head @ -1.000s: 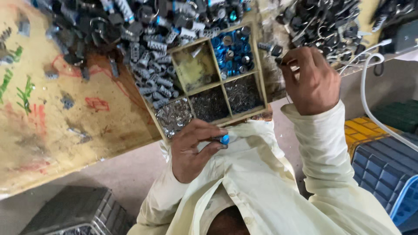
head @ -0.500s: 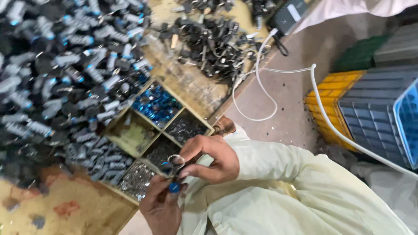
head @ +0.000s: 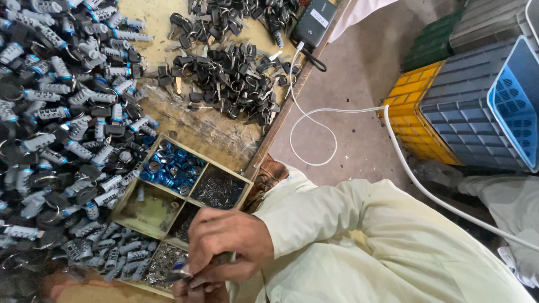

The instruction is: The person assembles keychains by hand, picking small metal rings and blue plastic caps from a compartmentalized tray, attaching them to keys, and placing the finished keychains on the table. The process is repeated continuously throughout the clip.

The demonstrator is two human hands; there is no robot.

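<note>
My right hand sits at the bottom centre, over the near corner of a wooden divided tray. Its fingers pinch a small metal part with a blue tip. Only the top of my left hand shows, just under the right, at the frame's lower edge; it touches the same part from below. The tray's compartments hold blue caps, small dark pins and silvery bits. One compartment is almost bare.
A big heap of grey cylinder parts covers the bench to the left. Black keys are piled at the back by a black adapter with a white cable. Yellow, grey and blue crates stand on the right.
My right hand came back from the black key pile and joined the left at the blue-tipped part. The view has swung, so the tray now lies up and left of my hands.
</note>
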